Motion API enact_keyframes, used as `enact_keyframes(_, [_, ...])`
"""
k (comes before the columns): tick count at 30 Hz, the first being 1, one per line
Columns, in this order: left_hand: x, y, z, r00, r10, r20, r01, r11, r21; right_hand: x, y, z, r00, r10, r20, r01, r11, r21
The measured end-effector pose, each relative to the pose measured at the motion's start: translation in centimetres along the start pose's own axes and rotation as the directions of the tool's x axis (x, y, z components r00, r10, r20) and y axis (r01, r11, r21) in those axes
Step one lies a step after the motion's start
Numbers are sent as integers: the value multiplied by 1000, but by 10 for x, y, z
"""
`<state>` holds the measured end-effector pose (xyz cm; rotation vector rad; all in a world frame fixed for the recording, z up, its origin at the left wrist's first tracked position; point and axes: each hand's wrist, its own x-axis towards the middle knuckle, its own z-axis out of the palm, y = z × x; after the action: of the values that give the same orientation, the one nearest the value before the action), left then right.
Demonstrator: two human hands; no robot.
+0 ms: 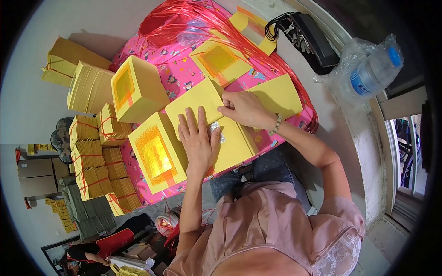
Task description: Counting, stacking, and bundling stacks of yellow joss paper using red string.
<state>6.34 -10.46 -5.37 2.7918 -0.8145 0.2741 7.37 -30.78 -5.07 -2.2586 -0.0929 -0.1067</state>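
My left hand [198, 142] lies flat, fingers spread, on yellow paper in front of me. Its fingertips rest on a yellow sheet [195, 103] that lies across the upper part of a thick yellow paper stack [235, 149]. A small silvery patch shows on the stack beside my thumb. My right hand [246, 108], a beaded bracelet at its wrist, has its fingers curled in and pinches the right edge of that sheet. Left of my left hand stands a tall yellow paper stack [146, 129] with a gold foil square on top. Another yellow stack [281, 96] lies beyond my right wrist.
A pink patterned cloth [172, 78] covers the table. Red plastic strands [271, 55] run along its far and right sides. Several tied yellow bundles [87, 154] line the left. At the right are a black case [313, 41] and a bottle [368, 76]. Another person [80, 255] is at lower left.
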Motion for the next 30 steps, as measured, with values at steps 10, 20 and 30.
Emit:
enact_keyframes(10, [1, 0, 0, 1000, -4, 8, 4, 1000, -6, -2, -3, -4, 1000, 20, 0, -20, 1000, 15])
enact_keyframes(20, [-1, -3, 3, 1000, -5, 2, 5, 999, -46, -5, 7, 3, 998, 57, -1, -55, 968, 245])
enact_keyframes(30, [-1, -5, 5, 1000, 3, -14, -4, 995, -100, -11, -21, -5, 995, -48, -90, 33, 986, -161])
